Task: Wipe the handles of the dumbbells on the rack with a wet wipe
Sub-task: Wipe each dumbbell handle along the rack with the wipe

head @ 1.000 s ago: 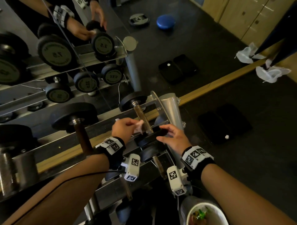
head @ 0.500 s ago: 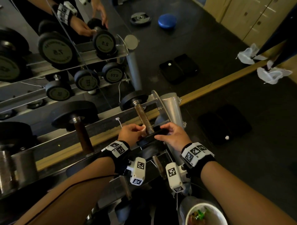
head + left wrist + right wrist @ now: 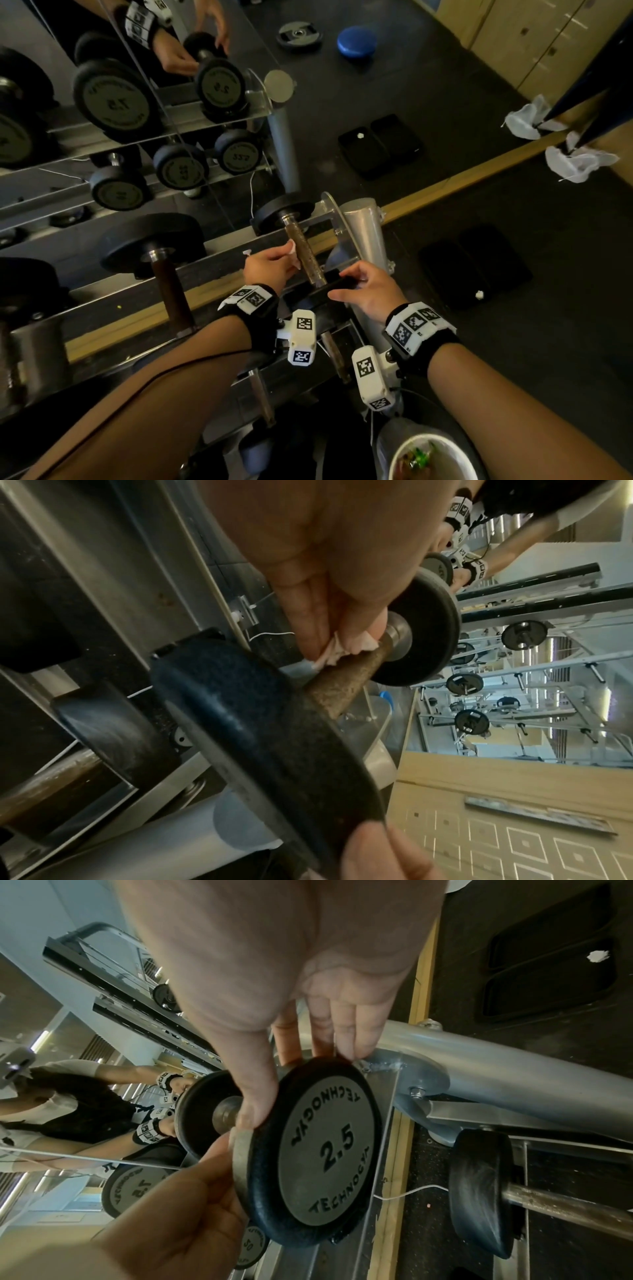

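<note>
Left hand [image 3: 272,265] pinches limp white wet wipe [image 3: 337,651] against rough knurled metal handle [image 3: 306,255] | right hand [image 3: 371,291] grips rim of black 2.5 dumbbell end plate [image 3: 322,1148] | likely heavy, rigid; steady by plate.

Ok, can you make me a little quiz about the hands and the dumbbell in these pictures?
1. True or false: the left hand holds the wet wipe against the dumbbell handle.
2. Which number is on the dumbbell's end plate? A) 2.5 B) 10 C) 40
3. Fill in: the right hand grips the dumbbell's near ____.

Key: 1 true; 2 A; 3 end plate.
</note>
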Tool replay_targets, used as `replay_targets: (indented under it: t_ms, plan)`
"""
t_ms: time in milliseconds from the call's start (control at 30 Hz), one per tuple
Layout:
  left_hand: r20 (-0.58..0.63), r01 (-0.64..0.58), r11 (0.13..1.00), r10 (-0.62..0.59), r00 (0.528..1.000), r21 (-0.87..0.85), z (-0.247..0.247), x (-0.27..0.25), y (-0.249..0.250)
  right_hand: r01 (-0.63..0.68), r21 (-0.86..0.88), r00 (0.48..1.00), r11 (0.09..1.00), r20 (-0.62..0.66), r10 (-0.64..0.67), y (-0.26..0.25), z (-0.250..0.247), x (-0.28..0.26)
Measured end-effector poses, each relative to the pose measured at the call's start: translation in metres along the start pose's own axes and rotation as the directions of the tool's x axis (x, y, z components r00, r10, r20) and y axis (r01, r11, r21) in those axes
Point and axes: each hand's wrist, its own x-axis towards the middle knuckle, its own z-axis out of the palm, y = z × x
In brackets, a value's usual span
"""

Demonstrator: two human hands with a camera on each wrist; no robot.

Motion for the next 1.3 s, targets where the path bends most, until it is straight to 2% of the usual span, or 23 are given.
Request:
replay_targets:
  t_ms: [133, 200, 267, 367, 467, 533, 633, 733, 867, 967, 1100, 1200, 1300]
  plan:
    - [0.117, 0.077, 0.995, -0.083, 0.990, 0.058, -0.005, -0.012, -0.005, 0.001, -0.045, 1.000, 0.999, 0.018, 0.000, -0.004, -0.005, 0.001]
    - [0.195, 0.097, 0.985, -0.123, 0.973, 0.140, -0.008, -0.017, -0.006, -0.001, -0.053, 1.000, 0.999, 0.025, 0.003, -0.005, -0.006, 0.001]
    - [0.207, 0.128, 0.978, -0.161, 0.965, 0.163, -0.011, -0.015, -0.001, -0.003, -0.043, 1.000, 0.999, 0.031, 0.005, -0.005, -0.006, 0.001]
    - [0.063, 0.160, 0.986, -0.157, 0.986, -0.045, -0.014, 0.002, 0.009, 0.003, -0.045, 0.999, 0.999, 0.037, -0.001, -0.004, -0.005, 0.003]
    - [-0.073, 0.087, 0.972, -0.105, 0.992, -0.217, -0.009, 0.015, 0.016, 0.006, -0.046, 0.999, 0.999, 0.032, -0.004, -0.002, -0.005, 0.005]
    - [-0.099, 0.044, 0.961, -0.074, 0.992, -0.274, -0.002, 0.019, 0.017, 0.003, -0.034, 0.999, 0.999, 0.039, -0.002, 0.000, -0.004, 0.006]
    - [-0.122, 0.041, 0.935, -0.090, 0.988, -0.351, 0.008, 0.018, 0.014, 0.002, -0.017, 0.999, 1.000, 0.048, -0.001, 0.001, -0.004, 0.006]
    - [-0.163, 0.019, 0.944, -0.077, 0.984, -0.328, 0.013, 0.016, 0.009, -0.006, -0.001, 0.999, 1.000, 0.052, 0.006, 0.000, -0.004, 0.005]
    - [-0.107, 0.063, 0.953, -0.099, 0.989, -0.296, 0.012, 0.007, 0.003, -0.013, 0.009, 0.998, 1.000, 0.054, 0.013, 0.000, -0.003, 0.004]
    - [-0.055, 0.111, 0.973, -0.124, 0.991, -0.202, 0.008, 0.001, -0.008, -0.008, -0.016, 0.998, 1.000, 0.057, 0.009, -0.001, -0.003, 0.003]
    - [-0.006, 0.194, 0.965, -0.199, 0.980, -0.178, 0.005, -0.007, -0.017, -0.001, -0.031, 0.999, 1.000, 0.052, 0.003, -0.001, -0.003, 0.003]
    - [0.033, 0.194, 0.977, -0.192, 0.981, -0.086, -0.001, -0.011, -0.015, -0.001, -0.051, 0.999, 0.999, 0.053, 0.004, 0.000, -0.003, 0.003]
    - [0.166, 0.183, 0.983, -0.180, 0.970, -0.003, -0.009, -0.019, -0.011, 0.005, -0.071, 0.998, 0.997, 0.059, -0.001, -0.001, -0.004, 0.004]
